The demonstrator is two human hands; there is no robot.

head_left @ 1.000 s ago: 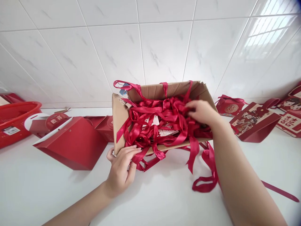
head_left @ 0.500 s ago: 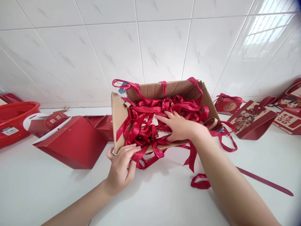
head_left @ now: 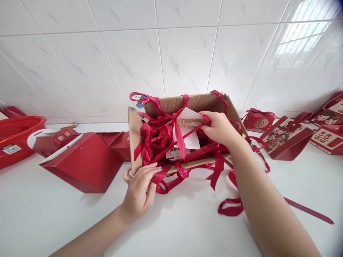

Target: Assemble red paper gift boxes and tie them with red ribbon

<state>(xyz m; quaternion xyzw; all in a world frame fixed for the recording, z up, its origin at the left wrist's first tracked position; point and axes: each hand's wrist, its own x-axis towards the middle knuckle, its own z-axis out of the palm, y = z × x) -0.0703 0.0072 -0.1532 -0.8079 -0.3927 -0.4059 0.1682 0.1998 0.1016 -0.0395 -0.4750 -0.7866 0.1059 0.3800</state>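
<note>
A cardboard box (head_left: 184, 101) full of tangled red ribbons (head_left: 162, 137) stands on the white table. My left hand (head_left: 140, 189) grips the box's near left corner, with its fingers over the rim and against a red ribbon. Above the ribbons on the right side, my right hand (head_left: 218, 128) is closed on a tan strap (head_left: 194, 121), which is fastened to a white card (head_left: 187, 115) by a brass-coloured stud. Red ribbon also runs from those fingers. Under the card lies a printed white piece (head_left: 174, 153), partly covered by ribbon.
Left of the box are a large red gift box (head_left: 83, 162) and a red plastic basket (head_left: 20, 125). Printed red boxes (head_left: 286, 137) stand at the right. A loose ribbon loop (head_left: 230, 210) and a dark red strap (head_left: 309, 210) lie nearer.
My right hand, spread on the ribbons before, has closed on the tan strap and risen slightly, lifting the white card into view. My left hand stays at the box corner.
</note>
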